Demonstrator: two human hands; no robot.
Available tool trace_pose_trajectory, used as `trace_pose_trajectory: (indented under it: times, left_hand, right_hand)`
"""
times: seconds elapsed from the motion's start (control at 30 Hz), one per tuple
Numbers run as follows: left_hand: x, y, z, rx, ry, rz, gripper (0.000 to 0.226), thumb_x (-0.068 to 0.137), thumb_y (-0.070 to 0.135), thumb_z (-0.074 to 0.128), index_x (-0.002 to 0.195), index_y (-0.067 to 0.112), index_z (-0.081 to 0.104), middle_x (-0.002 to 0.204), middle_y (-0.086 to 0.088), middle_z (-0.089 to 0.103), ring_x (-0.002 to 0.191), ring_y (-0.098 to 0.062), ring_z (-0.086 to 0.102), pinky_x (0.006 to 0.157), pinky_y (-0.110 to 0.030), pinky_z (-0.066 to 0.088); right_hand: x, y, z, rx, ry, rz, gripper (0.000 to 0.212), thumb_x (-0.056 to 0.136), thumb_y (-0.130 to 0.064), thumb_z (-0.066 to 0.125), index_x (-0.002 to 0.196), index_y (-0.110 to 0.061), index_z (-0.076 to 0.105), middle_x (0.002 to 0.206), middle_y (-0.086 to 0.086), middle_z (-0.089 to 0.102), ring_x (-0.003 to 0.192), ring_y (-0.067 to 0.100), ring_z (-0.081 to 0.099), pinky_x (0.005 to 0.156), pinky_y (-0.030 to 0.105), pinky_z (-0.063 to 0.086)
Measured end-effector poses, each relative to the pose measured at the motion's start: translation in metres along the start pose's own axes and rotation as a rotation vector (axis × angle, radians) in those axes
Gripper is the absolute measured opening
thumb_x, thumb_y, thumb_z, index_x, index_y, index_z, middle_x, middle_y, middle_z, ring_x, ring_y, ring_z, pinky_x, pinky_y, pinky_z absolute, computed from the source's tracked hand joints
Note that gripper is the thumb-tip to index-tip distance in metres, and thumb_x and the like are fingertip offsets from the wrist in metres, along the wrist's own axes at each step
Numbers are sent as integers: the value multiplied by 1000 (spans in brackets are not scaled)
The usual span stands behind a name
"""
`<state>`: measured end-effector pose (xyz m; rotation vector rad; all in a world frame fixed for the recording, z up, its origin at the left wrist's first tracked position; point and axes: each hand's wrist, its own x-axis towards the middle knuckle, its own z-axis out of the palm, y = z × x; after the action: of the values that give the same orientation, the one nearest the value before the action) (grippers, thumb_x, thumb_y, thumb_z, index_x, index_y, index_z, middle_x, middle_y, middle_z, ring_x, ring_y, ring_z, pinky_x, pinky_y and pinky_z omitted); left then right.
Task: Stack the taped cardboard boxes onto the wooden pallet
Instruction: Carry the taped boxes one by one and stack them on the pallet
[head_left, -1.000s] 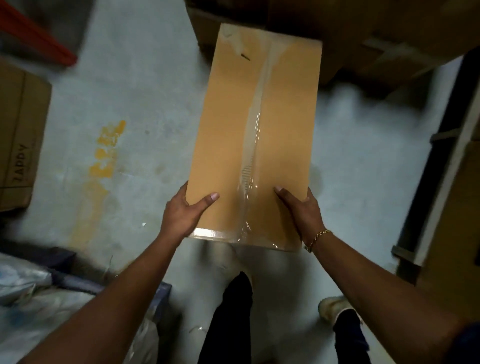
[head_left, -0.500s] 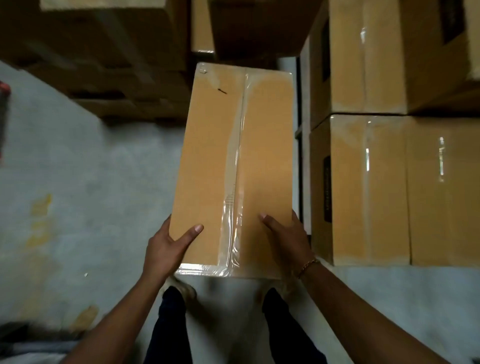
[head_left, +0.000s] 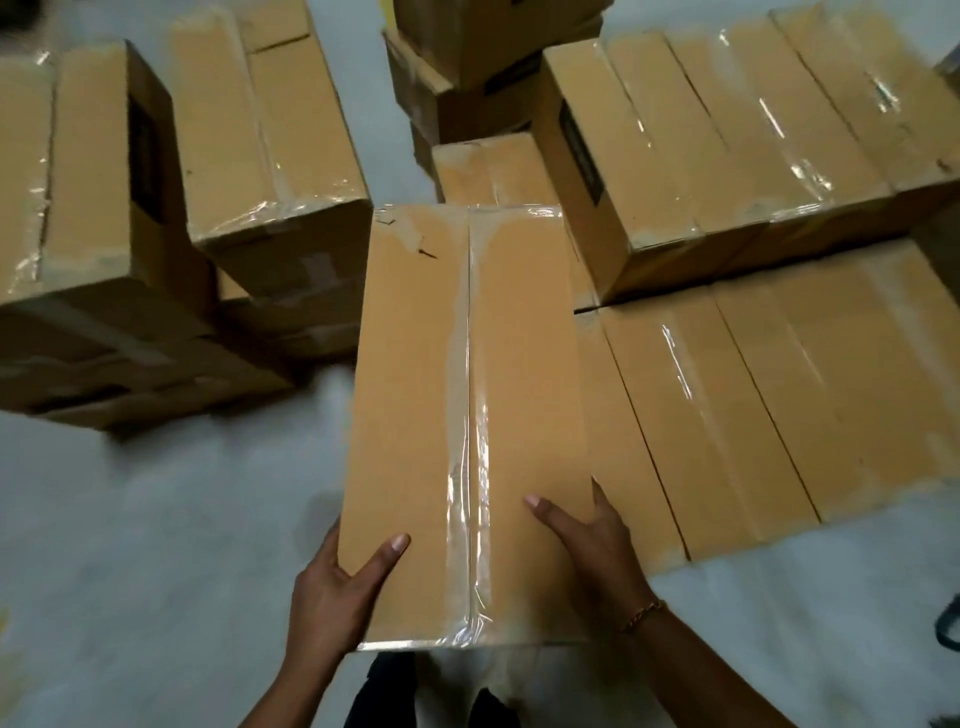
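I carry a long taped cardboard box (head_left: 415, 389) in front of me, clear tape running down its middle seam. My left hand (head_left: 332, 597) grips its near left corner, thumb on top. My right hand (head_left: 597, 551) grips the near right side, thumb on top, a gold bracelet on the wrist. To the right lies a low row of taped boxes (head_left: 779, 395) side by side, with a second layer of boxes (head_left: 701, 140) on its far part. The carried box hangs just left of that row. No wooden pallet shows; the boxes hide whatever is under them.
Two stacks of taped boxes (head_left: 93, 234) (head_left: 270, 150) stand on the left on the grey floor (head_left: 130, 571). More boxes (head_left: 467, 78) are piled at the far centre. My dark trouser legs (head_left: 395, 691) show below the carried box.
My view has swung and risen while I walked with the box: the box row at my right now lies close beside the carried box, and stacks on the left have come into view. Both hands keep their grip.
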<state>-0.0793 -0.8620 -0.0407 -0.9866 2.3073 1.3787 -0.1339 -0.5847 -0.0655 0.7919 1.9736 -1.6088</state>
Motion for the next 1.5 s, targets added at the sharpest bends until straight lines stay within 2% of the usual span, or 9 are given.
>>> trace_pose_trajectory:
  times: [0.17, 0.3, 0.37, 0.5, 0.7, 0.97, 1.17, 1.33, 1.5]
  left_hand:
    - [28, 38, 42, -10, -38, 33, 61, 73, 71, 77, 122, 36, 66, 95, 21, 73, 87, -3, 70, 82, -35, 58]
    - [61, 61, 70, -33, -35, 51, 78, 64, 84, 66, 125, 36, 64, 101, 16, 75, 90, -7, 72, 85, -39, 60]
    - [82, 76, 83, -50, -31, 50, 78, 68, 83, 67, 129, 34, 63, 107, 12, 75, 92, -11, 71, 87, -39, 59]
    - [134, 111, 104, -31, -29, 45, 69, 80, 69, 67, 136, 30, 59, 114, 6, 72, 93, -14, 67, 89, -36, 55]
    - [217, 153, 130, -35, -31, 10, 74, 79, 74, 64, 139, 31, 56, 118, 5, 71, 100, -19, 68, 94, -42, 57]
    - [287, 180, 159, -21, -38, 2, 79, 81, 73, 62, 146, 30, 50, 124, 5, 68, 107, -21, 67, 97, -41, 56]
    - [298, 174, 174, 53, -84, 12, 76, 84, 73, 60, 148, 35, 45, 119, 13, 64, 103, -17, 64, 97, -42, 55]
    - [294, 170, 180, 133, -105, 6, 76, 87, 71, 61, 150, 33, 42, 131, 3, 65, 113, -26, 64, 99, -47, 53]
    - [290, 170, 176, 118, -125, -11, 72, 88, 66, 66, 147, 32, 46, 133, 0, 65, 112, -26, 64, 99, -46, 53]
  right_hand:
    - [36, -25, -38, -12, 43, -31, 82, 68, -57, 88, 138, -27, 58, 124, -6, 70, 114, 18, 65, 101, 41, 54]
    - [78, -57, -52, -56, 31, -62, 69, 75, -51, 86, 135, -31, 57, 124, -13, 68, 105, 8, 64, 90, 29, 52]
    - [106, -78, -55, -87, 30, -69, 50, 77, -48, 86, 119, -36, 61, 109, -20, 70, 96, 0, 64, 81, 22, 52]
    - [164, -117, -55, -121, 43, -57, 57, 73, -52, 88, 121, -30, 67, 109, -14, 76, 99, 5, 72, 92, 32, 58]
    - [250, -177, -50, -158, -6, -46, 38, 79, -43, 85, 110, -35, 66, 105, -15, 74, 93, -1, 69, 78, 22, 53]
    - [336, -198, -44, -171, -7, 2, 62, 71, -56, 87, 124, -29, 69, 113, -10, 76, 105, 11, 70, 99, 43, 56]
    - [353, -181, -51, -178, 24, -15, 94, 52, -84, 81, 132, -38, 63, 122, -13, 71, 114, 14, 66, 104, 48, 53]
    - [342, -170, -63, -167, -33, -24, 98, 61, -73, 80, 145, -31, 53, 134, -6, 66, 124, 17, 61, 108, 45, 50]
    - [313, -162, -76, -142, -102, -25, 59, 86, -38, 81, 139, -26, 56, 132, -12, 62, 114, 6, 61, 103, 29, 49]
